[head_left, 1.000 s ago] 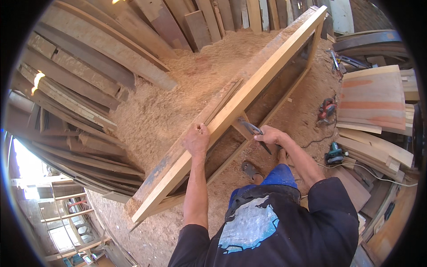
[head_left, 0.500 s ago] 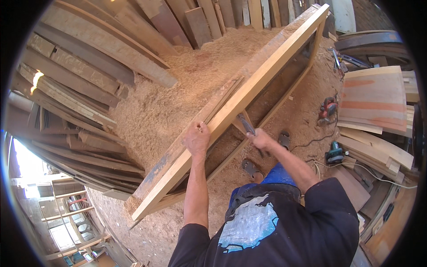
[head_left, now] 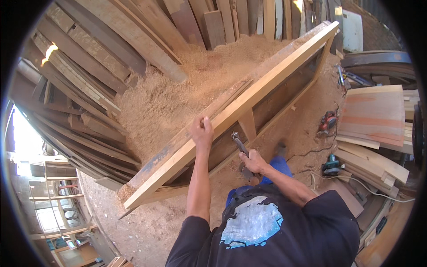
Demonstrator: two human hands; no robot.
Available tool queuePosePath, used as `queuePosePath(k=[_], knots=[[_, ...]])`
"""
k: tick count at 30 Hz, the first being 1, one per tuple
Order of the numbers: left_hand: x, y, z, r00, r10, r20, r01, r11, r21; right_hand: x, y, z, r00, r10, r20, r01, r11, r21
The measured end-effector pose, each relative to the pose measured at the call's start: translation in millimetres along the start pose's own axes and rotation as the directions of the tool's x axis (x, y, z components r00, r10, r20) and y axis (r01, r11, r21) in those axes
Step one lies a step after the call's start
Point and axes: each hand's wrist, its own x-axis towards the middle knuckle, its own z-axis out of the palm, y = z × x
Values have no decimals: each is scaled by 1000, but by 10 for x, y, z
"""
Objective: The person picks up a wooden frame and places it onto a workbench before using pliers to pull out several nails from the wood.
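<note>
My left hand (head_left: 202,132) rests on the upper edge of a long wooden frame (head_left: 249,98), fingers curled and thumb against the index finger. Anything pinched there is too small to make out. Below the frame's top rail, my right hand (head_left: 253,161) is closed round the grip of a hammer (head_left: 240,143). The hammer's head points up toward the rail, apart from it. A short wooden crosspiece (head_left: 247,124) joins the frame's two long rails just right of the hammer. The frame stands on edge, slanting from lower left to upper right, against a rough plank (head_left: 167,153).
Sawdust (head_left: 160,104) lies heaped behind the frame. Boards (head_left: 142,49) lean along the back and left. On the right are a red power tool (head_left: 328,123), a green power tool (head_left: 331,165), a pale cable (head_left: 364,181) and stacked panels (head_left: 373,111).
My right hand has drawn the hammer down and left, away from the crosspiece. The left hand stays at the rail's edge, its fingers slightly shifted. The whole view has moved a little.
</note>
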Motion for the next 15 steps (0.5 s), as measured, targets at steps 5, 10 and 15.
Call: queuePosePath(k=[5,10,15], knots=[[-914,32,-179,879,-287,381,457,739,-495,-122,-385,-263,983,-156,100,182,917,-356],[-1605,-89,-389,750,-440,494,631,253,-733,-171,-345,-31,921,-77,382,294,780,-552],[-2138,-315,-585,651,-594,473,604,26,-797,-303,-544,138,837,57,545,390,635,-666]])
